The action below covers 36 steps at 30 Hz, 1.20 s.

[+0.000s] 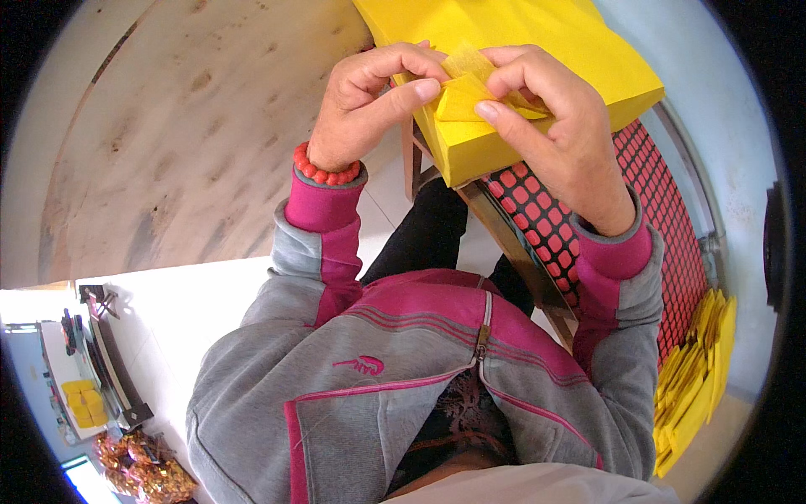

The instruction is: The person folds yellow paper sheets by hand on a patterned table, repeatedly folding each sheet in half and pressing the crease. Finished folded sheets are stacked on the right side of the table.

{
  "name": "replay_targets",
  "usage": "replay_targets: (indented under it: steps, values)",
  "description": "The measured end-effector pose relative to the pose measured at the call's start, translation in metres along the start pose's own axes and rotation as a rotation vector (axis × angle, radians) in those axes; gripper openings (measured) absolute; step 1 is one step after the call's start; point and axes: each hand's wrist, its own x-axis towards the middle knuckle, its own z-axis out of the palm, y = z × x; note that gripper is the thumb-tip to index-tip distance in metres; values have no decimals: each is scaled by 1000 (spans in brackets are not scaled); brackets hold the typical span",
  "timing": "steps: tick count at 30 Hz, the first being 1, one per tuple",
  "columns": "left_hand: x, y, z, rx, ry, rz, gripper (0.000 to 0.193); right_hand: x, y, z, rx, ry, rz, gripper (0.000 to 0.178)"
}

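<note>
Both hands, left and right, pinching folded yellow sheet at upper centre, over stack. Advisable: align edges, crease firmly with thumbs.

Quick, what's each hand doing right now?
Left hand: pinching the folded yellow paper.
Right hand: pinching the same paper from the other side.

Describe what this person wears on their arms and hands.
Both hands, the left hand and the right hand, are bare, with no gloves. The sleeves are grey with magenta panels and magenta ribbed cuffs. A bracelet of round red beads circles the left wrist. No ring or watch shows.
</note>
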Motion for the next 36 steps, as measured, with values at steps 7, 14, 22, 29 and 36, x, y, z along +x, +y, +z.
replay_targets:
  steps: [7,14,22,29,36]
  values:
    - [4,1,-1,88,-9,19,10,-1,1,-2,24,-45,39,13]
    - [4,3,2,80,31,9,10,-1,-2,-4,-14,-56,50,15]
    - [2,2,6,75,80,4,8,1,2,5,3,78,3,19]
    - [0,2,5,90,58,-14,7,-1,3,3,-69,12,19,13]
    - [2,-1,5,120,51,44,11,-1,7,9,-56,131,-34,13]
